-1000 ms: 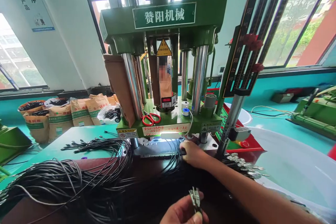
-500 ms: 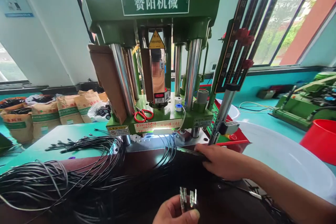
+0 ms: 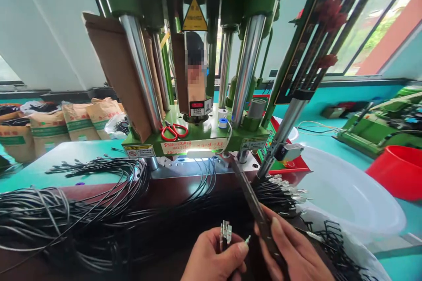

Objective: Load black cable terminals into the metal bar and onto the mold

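Observation:
My left hand [image 3: 212, 260] is closed at the bottom centre, pinching a few small metal terminals [image 3: 225, 231] that stick up from the fingers. My right hand [image 3: 292, 252] is closed beside it round a long dark metal bar [image 3: 250, 197], which slants up and away toward the base of the green press machine [image 3: 198, 74]. Black cables with metal ends [image 3: 280, 189] lie just right of the bar. A large heap of black cables [image 3: 75, 210] spreads across the bench to the left.
Red-handled scissors [image 3: 174, 131] rest on the press's green plate. A large white basin [image 3: 349, 193] and a red tub [image 3: 395, 170] stand at the right. Filled sacks [image 3: 49, 125] line the wall at left. A person stands behind the machine.
My right hand has drawn back from the press's base toward me, bringing the dark bar with it. My left hand stayed low with the terminals. The view tilted downward.

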Demonstrator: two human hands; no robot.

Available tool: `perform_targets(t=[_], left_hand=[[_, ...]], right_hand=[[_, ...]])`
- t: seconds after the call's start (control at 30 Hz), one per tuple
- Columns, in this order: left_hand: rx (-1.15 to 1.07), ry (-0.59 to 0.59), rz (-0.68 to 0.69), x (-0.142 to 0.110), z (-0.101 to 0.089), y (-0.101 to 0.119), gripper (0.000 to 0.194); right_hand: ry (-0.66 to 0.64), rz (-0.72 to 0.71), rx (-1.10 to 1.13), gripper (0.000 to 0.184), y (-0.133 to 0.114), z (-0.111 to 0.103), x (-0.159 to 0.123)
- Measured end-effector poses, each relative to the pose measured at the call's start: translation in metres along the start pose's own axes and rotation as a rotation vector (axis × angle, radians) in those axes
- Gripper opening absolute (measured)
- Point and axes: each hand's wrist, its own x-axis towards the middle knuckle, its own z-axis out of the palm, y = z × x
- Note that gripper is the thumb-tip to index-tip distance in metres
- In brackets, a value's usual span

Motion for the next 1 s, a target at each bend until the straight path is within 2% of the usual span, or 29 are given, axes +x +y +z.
perform_targets(t=[0.1,0.2,0.43,0.6,0.87,1.0], left_hand=[[0.080,0.017,0.017,-0.001,-0.001,0.002,0.055],[0.126,0.009,0.029,-0.003,-0.004,0.001,0.053],[0.107,0.006,0.042,-0.002,-0.009,-0.002,0.046],[0.092,-0.028,0.039,-0.001,-0.008,-0.001,0.048],[0.126,0.027,0.010,-0.002,-0.005,0.000,0.044],[0.113,0.039,0.017,-0.001,-0.004,-0.001,0.044]], right_hand=[[-0.036,-0.059,0.000,0.058,0.003,0.021,0.011],[-0.061,-0.084,-0.076,0.060,0.008,0.027,0.015],[-0.024,-0.067,-0.138,0.062,0.007,0.028,0.011],[-0.104,-0.092,-0.173,0.061,0.012,0.024,0.014],[-0.085,-0.095,-0.200,0.060,0.014,0.024,0.013],[-0.119,-0.113,-0.234,0.058,0.016,0.022,0.014]])
